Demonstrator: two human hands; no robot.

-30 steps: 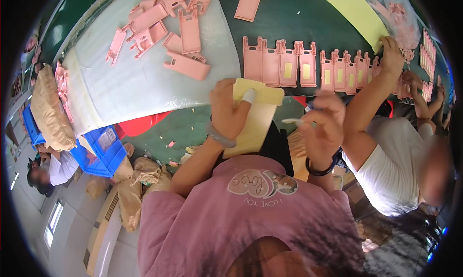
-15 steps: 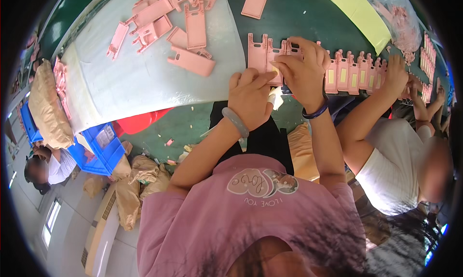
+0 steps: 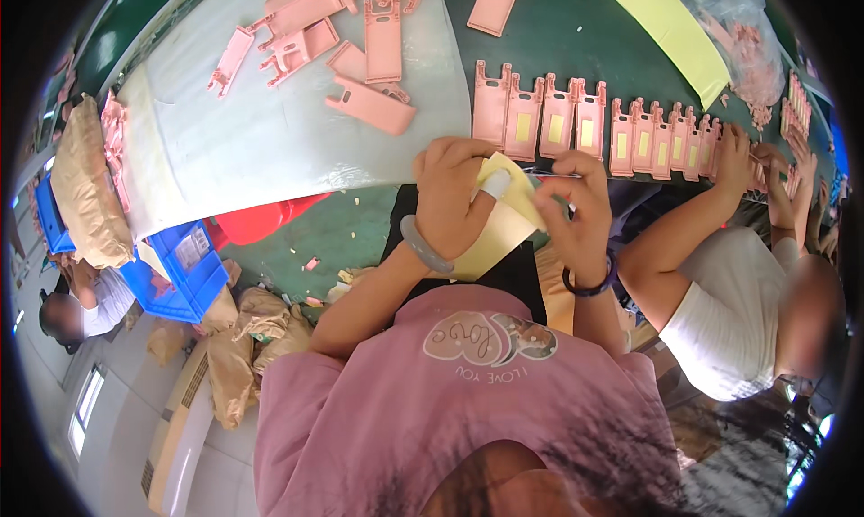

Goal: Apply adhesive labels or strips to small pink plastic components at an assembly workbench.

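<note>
My left hand (image 3: 447, 193) grips a pale yellow sheet (image 3: 493, 240), its thumb, wrapped in white, lying on top. At the sheet's right edge, the thumb and forefinger of my right hand (image 3: 580, 213) are pinched close together; whatever is between them is too small to make out. Just beyond both hands, a short row of flat pink plastic plates lies on the green table. The leftmost pink plate (image 3: 490, 112) is bare. Beside it, another pink plate (image 3: 522, 150) bears a yellow rectangle, as do the two to its right.
Loose pink plates (image 3: 382, 44) are piled on a whitish sheet (image 3: 225, 148) at left. Rightward, another row of marked plates (image 3: 643, 143) runs toward a co-worker's hand (image 3: 736, 161). A yellow strip (image 3: 670, 26) and a clear bag (image 3: 751, 53) lie farther back. A blue crate (image 3: 184, 274) stands lower left.
Both hands have drawn back from the plates toward my body. The yellow sheet has come into view in my left hand. The second plate, earlier under my fingers, now lies uncovered with its yellow rectangle.
</note>
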